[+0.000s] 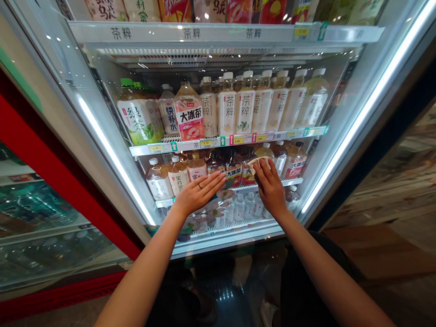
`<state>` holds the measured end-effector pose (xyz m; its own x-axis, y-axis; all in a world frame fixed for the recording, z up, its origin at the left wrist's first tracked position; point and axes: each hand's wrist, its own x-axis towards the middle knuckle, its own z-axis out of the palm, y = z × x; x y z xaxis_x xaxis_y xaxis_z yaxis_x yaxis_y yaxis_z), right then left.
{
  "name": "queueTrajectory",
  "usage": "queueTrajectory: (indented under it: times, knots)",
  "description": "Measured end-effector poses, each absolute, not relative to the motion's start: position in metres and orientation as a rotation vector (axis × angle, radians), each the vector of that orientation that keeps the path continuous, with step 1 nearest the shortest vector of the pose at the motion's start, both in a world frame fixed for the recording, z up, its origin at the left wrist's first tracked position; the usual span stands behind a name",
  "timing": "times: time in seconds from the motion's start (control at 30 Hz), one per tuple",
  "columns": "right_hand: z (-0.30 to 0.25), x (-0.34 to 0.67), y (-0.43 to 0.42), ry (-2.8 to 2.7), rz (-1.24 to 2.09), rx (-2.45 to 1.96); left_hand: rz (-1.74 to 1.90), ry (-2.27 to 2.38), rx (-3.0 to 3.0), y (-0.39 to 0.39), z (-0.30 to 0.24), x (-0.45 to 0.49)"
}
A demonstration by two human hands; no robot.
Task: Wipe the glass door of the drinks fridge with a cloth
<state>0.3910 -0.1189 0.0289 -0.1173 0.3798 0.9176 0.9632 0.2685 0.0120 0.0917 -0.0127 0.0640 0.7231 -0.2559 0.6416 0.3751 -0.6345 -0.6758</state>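
My left hand (pixel 199 193) is held flat with its fingers straight and close together, pointing right; a ring is on one finger. It appears to rest against the glass door (pixel 221 59) of a drinks cooler. To its right, my right hand (pixel 271 188) presses a pale folded cloth (pixel 259 161) on the same glass, and its fingers cover part of the cloth. Behind the glass, near both hands, dark iced tea bottles (pixel 233 170) stand in a row. Whether the left palm fully touches the pane is hidden.
White-capped tea bottles (pixel 244 104) fill the shelf above. Small clear bottles (pixel 239 208) stand on the lowest shelf. A red-framed cooler (pixel 68 168) is at left. Light strips (pixel 368 106) line the cooler's sides. A brown cardboard-like panel (pixel 381 250) lies at right.
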Motion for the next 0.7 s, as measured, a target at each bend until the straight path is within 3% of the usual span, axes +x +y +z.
queueTrajectory:
  times: [0.7]
  knots:
    - [0.038,0.362,-0.112,-1.756,-0.772,-1.21,-0.938,-0.126,-2.015,-0.017,0.067,0.093]
